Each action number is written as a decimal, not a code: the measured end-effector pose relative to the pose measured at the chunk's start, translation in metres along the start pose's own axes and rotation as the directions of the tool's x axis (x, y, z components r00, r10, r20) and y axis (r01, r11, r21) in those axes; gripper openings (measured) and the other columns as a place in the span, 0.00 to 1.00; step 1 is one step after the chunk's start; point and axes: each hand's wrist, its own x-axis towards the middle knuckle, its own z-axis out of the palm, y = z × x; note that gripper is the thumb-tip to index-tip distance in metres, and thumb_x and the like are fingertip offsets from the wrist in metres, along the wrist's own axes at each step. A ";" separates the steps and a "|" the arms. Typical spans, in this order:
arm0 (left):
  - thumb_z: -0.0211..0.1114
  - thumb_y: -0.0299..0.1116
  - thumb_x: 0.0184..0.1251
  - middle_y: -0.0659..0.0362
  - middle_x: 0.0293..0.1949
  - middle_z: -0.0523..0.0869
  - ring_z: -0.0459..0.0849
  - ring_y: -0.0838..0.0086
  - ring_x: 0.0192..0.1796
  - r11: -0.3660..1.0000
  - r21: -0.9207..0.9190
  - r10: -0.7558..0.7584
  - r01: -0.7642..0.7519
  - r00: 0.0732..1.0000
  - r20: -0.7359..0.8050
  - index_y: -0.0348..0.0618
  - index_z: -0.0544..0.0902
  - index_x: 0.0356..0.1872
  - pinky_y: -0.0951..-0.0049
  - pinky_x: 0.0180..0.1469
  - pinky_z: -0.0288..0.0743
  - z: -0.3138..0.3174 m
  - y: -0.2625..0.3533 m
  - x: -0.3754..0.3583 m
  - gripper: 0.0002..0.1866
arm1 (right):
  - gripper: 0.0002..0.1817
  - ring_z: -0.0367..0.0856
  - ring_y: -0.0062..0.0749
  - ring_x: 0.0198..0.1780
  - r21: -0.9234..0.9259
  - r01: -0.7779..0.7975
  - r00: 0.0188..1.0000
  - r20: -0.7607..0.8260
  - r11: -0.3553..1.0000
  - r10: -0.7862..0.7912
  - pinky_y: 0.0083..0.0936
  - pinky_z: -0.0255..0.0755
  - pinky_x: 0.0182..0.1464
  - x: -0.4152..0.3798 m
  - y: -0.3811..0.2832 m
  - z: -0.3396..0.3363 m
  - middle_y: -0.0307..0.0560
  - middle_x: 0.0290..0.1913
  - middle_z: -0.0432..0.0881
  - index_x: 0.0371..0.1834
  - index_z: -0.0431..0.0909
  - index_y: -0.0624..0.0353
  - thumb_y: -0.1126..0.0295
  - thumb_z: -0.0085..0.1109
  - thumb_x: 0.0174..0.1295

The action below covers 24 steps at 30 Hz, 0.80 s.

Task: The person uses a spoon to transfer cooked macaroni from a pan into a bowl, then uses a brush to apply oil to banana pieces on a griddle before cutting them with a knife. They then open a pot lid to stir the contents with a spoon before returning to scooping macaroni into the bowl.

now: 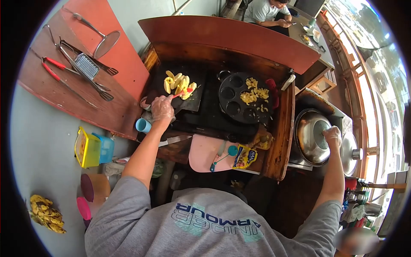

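Note:
My left hand [162, 109], in a clear plastic glove, is closed round a slim red utensil [183, 92]. The utensil's far end lies against peeled yellow banana pieces [180, 81] on a flat black griddle [196, 99]. By that wrist stands a light blue cup [143, 125]. Away to the right, my gloved right hand [332, 136] has its fingers closed at the middle of a domed metal lid [306, 135] with a glass centre, on a pot. A round black pan [231, 106] with hollows, holding chopped yellow pieces [255, 95], sits between my hands.
In front lies a pink cutting board [201, 153] with a yellow packet [245, 156]. A knife [175, 140] rests left of it. Red panels [227, 32] wall the stove; tongs and a grater [87, 65] hang left. Beyond sits a person [267, 13].

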 end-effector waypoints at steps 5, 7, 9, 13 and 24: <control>0.65 0.26 0.59 0.55 0.34 0.86 0.85 0.55 0.41 0.993 0.015 -0.113 0.113 0.994 -0.008 0.50 0.92 0.46 0.53 0.50 0.77 -0.028 -0.025 -0.027 0.16 | 0.23 0.87 0.53 0.55 0.062 0.056 0.998 -0.005 0.996 -0.056 0.49 0.80 0.57 -0.015 -0.005 -0.012 0.57 0.51 0.88 0.48 0.87 0.56 0.50 0.71 0.59; 0.64 0.26 0.59 0.54 0.33 0.86 0.85 0.55 0.41 0.992 -0.016 -0.129 0.129 0.992 0.009 0.49 0.92 0.46 0.52 0.49 0.77 -0.022 -0.030 -0.025 0.15 | 0.24 0.85 0.53 0.58 0.011 0.084 0.996 0.010 0.996 -0.085 0.49 0.79 0.59 -0.009 0.002 -0.004 0.56 0.54 0.87 0.52 0.86 0.54 0.49 0.69 0.61; 0.64 0.26 0.60 0.53 0.33 0.86 0.85 0.54 0.41 0.995 -0.017 -0.094 0.094 0.996 0.001 0.47 0.91 0.47 0.52 0.49 0.78 -0.010 -0.024 -0.013 0.15 | 0.25 0.84 0.52 0.61 -0.042 0.116 0.993 0.027 0.992 -0.115 0.49 0.78 0.61 -0.009 0.004 0.003 0.55 0.57 0.86 0.57 0.85 0.53 0.49 0.67 0.62; 0.63 0.26 0.60 0.51 0.36 0.87 0.86 0.53 0.43 0.989 0.111 -0.095 0.094 0.995 0.004 0.44 0.88 0.50 0.51 0.50 0.78 -0.004 -0.013 0.026 0.16 | 0.29 0.74 0.51 0.72 -0.047 0.037 0.999 -0.009 0.998 -0.038 0.48 0.71 0.70 -0.026 0.003 -0.004 0.54 0.67 0.79 0.66 0.80 0.49 0.46 0.61 0.67; 0.63 0.23 0.58 0.51 0.33 0.87 0.86 0.51 0.42 0.989 0.031 -0.142 0.142 0.990 0.014 0.44 0.89 0.45 0.50 0.49 0.79 -0.050 -0.087 -0.012 0.14 | 0.22 0.86 0.58 0.54 0.168 0.078 0.978 -0.203 0.983 -0.043 0.47 0.77 0.58 -0.141 -0.067 -0.075 0.63 0.48 0.88 0.53 0.88 0.57 0.51 0.60 0.69</control>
